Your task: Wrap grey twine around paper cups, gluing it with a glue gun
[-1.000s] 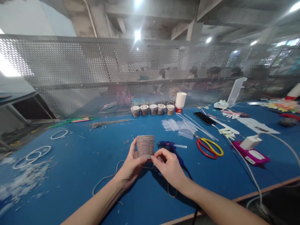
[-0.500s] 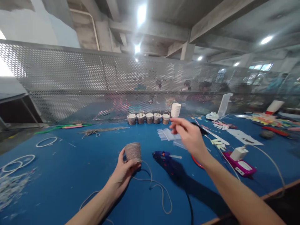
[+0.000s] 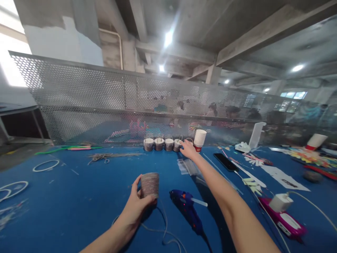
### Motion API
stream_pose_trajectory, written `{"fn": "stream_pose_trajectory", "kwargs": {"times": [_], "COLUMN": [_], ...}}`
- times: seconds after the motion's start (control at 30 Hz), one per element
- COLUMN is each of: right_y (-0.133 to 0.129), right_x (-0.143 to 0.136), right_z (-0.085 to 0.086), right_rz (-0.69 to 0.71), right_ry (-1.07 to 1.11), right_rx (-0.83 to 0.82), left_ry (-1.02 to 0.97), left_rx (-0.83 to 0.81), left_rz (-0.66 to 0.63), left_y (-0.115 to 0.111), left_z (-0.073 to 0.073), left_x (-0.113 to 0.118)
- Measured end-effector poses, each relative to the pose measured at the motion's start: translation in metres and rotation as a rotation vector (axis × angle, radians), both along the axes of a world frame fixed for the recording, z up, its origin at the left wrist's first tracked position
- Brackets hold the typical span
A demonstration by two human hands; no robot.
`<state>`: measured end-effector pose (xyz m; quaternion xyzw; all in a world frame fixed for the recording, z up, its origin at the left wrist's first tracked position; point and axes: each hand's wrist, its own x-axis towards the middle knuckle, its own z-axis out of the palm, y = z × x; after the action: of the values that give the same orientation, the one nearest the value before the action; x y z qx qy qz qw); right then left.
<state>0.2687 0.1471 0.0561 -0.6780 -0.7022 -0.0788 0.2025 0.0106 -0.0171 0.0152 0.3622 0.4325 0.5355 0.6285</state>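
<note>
Wrapped in grey cord, a cup (image 3: 150, 185) is held by my left hand (image 3: 138, 203) above the blue table. Loose cord (image 3: 164, 230) trails from it over the table. My right hand (image 3: 188, 148) reaches to the right end of the row of small wrapped cups (image 3: 159, 144) at the back, where it hides the last one; its fingertips are too small to read. Right of that hand stands a stack of white paper cups (image 3: 200, 137). A blue glue gun (image 3: 185, 207) lies right of the held cup.
A phone (image 3: 225, 162) and a magenta power strip (image 3: 285, 219) with a cable lie at the right. Clear plastic pieces (image 3: 183, 167) lie under the right forearm. A cord bundle (image 3: 101, 157) and white rings (image 3: 46, 165) lie left. A perforated metal screen (image 3: 92, 95) borders the back.
My right hand has moved forward and left to the row of cups, uncovering the phone. My left hand still holds the wrapped cup, now slightly lower in view. The camera view has shifted.
</note>
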Motion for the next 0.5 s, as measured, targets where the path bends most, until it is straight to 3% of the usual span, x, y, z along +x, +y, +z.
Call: {"fn": "stream_pose_trajectory", "kwargs": {"times": [0.2,0.5], "right_y": [0.027,0.034], "right_x": [0.002,0.023], "right_z": [-0.008,-0.019], "right_rz": [-0.065,0.028], "right_ry": [-0.082,-0.234], "right_rx": [-0.045,-0.068], "left_ry": [0.002,-0.071], "left_rx": [0.014,-0.01], "left_rz": [-0.015,-0.088], "left_y": [0.015,0.026], "left_z": [0.001,-0.009], "left_x": [0.009,0.016]}}
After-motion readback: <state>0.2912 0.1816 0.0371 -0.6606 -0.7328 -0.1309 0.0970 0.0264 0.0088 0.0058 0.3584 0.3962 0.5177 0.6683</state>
